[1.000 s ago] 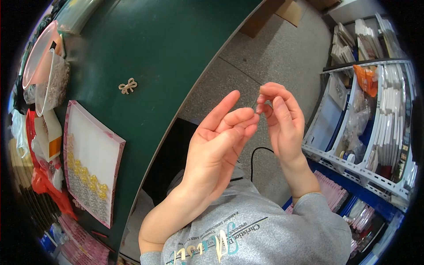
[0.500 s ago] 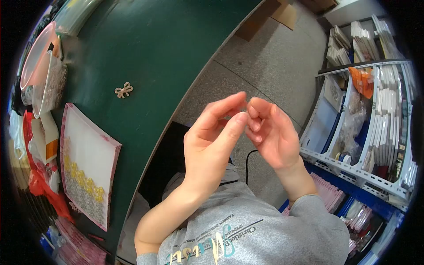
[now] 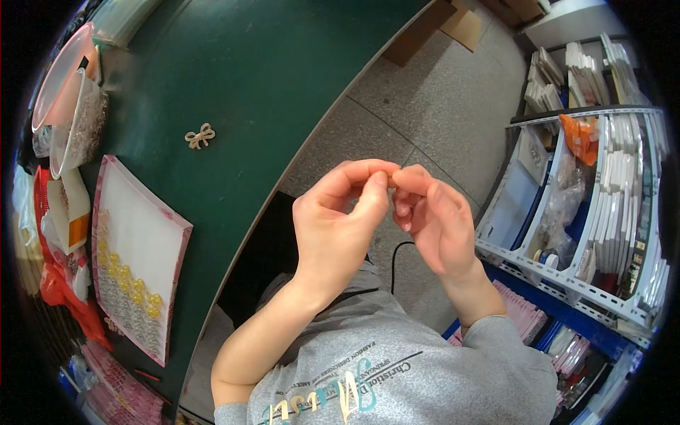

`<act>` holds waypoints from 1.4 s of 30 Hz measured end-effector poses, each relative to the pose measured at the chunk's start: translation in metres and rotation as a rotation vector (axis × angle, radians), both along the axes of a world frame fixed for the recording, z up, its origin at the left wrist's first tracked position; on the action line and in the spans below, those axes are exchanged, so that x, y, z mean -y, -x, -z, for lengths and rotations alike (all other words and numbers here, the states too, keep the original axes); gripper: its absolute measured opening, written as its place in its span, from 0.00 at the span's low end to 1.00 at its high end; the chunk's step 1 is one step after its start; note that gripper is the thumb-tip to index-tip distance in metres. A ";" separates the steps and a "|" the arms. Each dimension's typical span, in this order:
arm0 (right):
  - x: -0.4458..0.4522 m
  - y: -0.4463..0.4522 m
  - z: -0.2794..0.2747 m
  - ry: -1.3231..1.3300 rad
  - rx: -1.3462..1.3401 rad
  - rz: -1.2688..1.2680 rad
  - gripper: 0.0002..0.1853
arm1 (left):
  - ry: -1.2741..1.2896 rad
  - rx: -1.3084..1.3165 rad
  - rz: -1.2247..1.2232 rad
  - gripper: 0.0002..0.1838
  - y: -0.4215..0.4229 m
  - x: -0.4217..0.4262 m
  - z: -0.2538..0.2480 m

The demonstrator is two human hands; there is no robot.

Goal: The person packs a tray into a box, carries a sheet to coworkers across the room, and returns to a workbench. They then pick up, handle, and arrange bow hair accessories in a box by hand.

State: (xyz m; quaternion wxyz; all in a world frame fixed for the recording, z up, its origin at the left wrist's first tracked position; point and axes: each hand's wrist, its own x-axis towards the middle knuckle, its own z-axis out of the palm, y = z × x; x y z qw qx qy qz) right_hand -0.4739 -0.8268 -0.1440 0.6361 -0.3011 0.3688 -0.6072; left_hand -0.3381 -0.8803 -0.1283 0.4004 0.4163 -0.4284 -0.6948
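Observation:
Over the floor in front of the grey sweatshirt, my left hand [image 3: 340,219] pinches thumb against forefinger. My right hand [image 3: 443,227] meets it at the fingertips, thumb and forefinger pressed together and the other fingers curled. Whatever lies between the fingertips is too small or too hidden to make out. On the green table [image 3: 241,78], apart from both hands, lies a bow-shaped ornament [image 3: 200,136] that looks sparkly. Left of it, a white tray with a pink edge [image 3: 142,234] holds rows of yellow and silvery bow-like pieces [image 3: 131,283].
Clear plastic bowls [image 3: 78,127] stand at the table's left edge beside a red bag [image 3: 64,287]. On the right, a metal rack [image 3: 559,273] holds many white packets and an orange bag [image 3: 581,138]. Cardboard [image 3: 460,25] lies on the floor.
My left thumb and forefinger have closed together, and my right fingertips have come up against them. The view has shifted slightly; the bow on the table stays put.

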 end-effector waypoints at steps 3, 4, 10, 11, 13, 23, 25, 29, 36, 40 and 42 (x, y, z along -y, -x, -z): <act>0.002 0.002 -0.002 -0.046 0.096 0.009 0.19 | -0.101 -0.125 0.009 0.11 0.000 0.000 0.004; 0.002 0.002 -0.001 -0.052 0.122 0.027 0.18 | -0.123 -0.172 0.017 0.13 -0.001 0.001 0.007; 0.004 0.000 0.001 0.049 0.027 0.198 0.07 | -0.424 -0.451 0.013 0.16 0.002 0.004 -0.002; 0.003 0.001 -0.002 0.018 0.096 0.155 0.07 | -0.395 -0.413 0.029 0.15 0.002 0.003 0.000; 0.003 0.001 -0.002 -0.023 0.179 0.090 0.08 | -0.355 -0.305 0.036 0.12 0.002 0.001 0.003; 0.000 0.004 0.004 -0.084 0.257 0.012 0.11 | 0.022 -0.056 0.131 0.06 0.003 0.000 0.008; 0.001 0.003 0.004 -0.086 0.248 0.032 0.11 | -0.045 -0.084 0.116 0.06 0.004 0.001 0.002; 0.003 0.001 0.000 -0.123 0.283 0.032 0.12 | -0.179 -0.174 0.085 0.07 0.003 0.002 -0.003; 0.002 0.002 0.005 -0.131 0.339 0.033 0.11 | -0.030 -0.105 0.084 0.07 0.004 0.000 0.006; 0.002 0.001 0.007 -0.108 0.228 0.084 0.11 | 0.157 0.030 0.062 0.06 0.003 0.001 0.011; 0.000 -0.001 0.007 -0.073 0.085 0.130 0.11 | 0.252 0.096 0.044 0.05 0.003 0.002 0.010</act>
